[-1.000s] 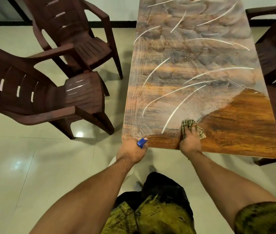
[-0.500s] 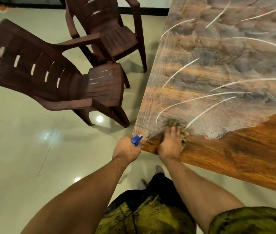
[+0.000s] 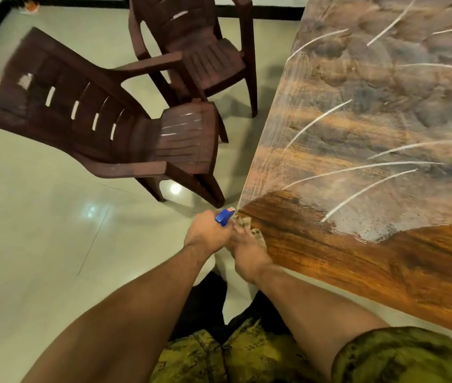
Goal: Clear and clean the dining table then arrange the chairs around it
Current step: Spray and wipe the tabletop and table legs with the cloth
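Left hand (image 3: 205, 234) clenches the spray bottle (image 3: 224, 216), nozzle pointing at the table (image 3: 371, 261) corner; right hand (image 3: 247, 251) presses the cloth (image 3: 243, 222) there, grip unclear.

The dining table (image 3: 385, 266) is showing glossy wood grain nearby, dull whitish film beyond. The near chair (image 3: 103, 128) is looking like matt brown plastic. The floor tiles (image 3: 53, 244) are gleaming. The checked cloth (image 3: 243, 222) is looking woven, the spray bottle (image 3: 224, 215)'s tip blue plastic.

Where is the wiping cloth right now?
In the head view, the cloth sits under the right hand at the near left corner of the table, beside the blue spray nozzle in the left hand.
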